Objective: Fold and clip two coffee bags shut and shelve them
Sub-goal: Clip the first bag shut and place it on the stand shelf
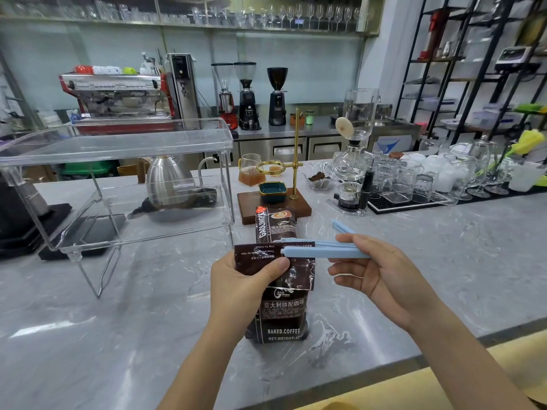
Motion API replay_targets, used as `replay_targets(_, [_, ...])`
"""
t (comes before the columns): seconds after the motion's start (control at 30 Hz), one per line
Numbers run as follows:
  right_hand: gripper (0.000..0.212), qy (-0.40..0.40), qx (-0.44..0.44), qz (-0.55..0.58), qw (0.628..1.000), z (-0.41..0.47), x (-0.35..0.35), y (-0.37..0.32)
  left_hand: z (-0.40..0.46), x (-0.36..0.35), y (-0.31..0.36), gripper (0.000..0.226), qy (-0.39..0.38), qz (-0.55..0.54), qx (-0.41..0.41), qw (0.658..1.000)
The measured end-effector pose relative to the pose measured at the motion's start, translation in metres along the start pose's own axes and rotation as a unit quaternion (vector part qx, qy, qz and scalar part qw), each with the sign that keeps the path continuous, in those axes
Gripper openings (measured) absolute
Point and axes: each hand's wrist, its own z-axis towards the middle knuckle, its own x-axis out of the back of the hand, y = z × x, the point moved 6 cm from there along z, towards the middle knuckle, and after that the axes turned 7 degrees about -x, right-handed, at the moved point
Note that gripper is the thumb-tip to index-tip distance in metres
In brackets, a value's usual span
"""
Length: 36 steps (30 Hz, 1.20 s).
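Near coffee bag [281, 309]: stood upright near the front edge of the tabletop [444, 261], top folded over, fold pinned by left hand [239, 284], thumb and fingers [273, 269] clamped on the flap. Not yet clipped.

Blue clip [322, 250]: held at its hinge end by right hand [376, 270], thumb on top and fingers curled beneath, jaws parted, open end brought to the folded flap. Whether already slid over the fold: cannot tell.

Second coffee bag [275, 224]: lay just behind the first, toward the tabletop's middle, against the wooden stand base [305, 210]. Top not visible; untouched and unclipped as far as seen.

Second blue clip [342, 226]: lay on the tabletop behind the right hand, unused.

Clear acrylic shelf [118, 149]: stood toward the left side of the tabletop; no bag on it.

Progress judged: first fold done; first clipping in hand; second bag and both shelvings remaining.
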Motion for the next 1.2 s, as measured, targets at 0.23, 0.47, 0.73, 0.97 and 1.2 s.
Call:
replay_targets(0.23, [0.038, -0.019, 0.032, -0.034, 0.999, 0.004, -0.02, 0.01, -0.001, 0.0, 0.0, 0.024, -0.004, -0.008, -0.005, 1.0])
replay_targets(0.47, [0.05, -0.02, 0.047, -0.098, 0.994, 0.007, -0.039, 0.015, -0.002, -0.001, 0.001, 0.025, -0.011, -0.009, -0.015, 1.0])
replay_targets(0.73, [0.039, -0.057, 0.051, -0.115, 0.99, 0.01, -0.048, 0.02, -0.001, 0.0, 0.0, 0.023, -0.013, 0.001, -0.025, 1.0])
replay_targets(0.97, [0.037, -0.073, 0.055, -0.118, 0.989, 0.014, -0.056, 0.02, -0.003, 0.0, 0.003, 0.022, -0.016, -0.009, -0.03, 0.999])
replay_targets(1.2, [0.028, -0.083, 0.054, -0.116, 0.988, 0.017, -0.062, 0.023, -0.004, -0.001, 0.003, 0.022, -0.012, -0.02, -0.031, 0.999])
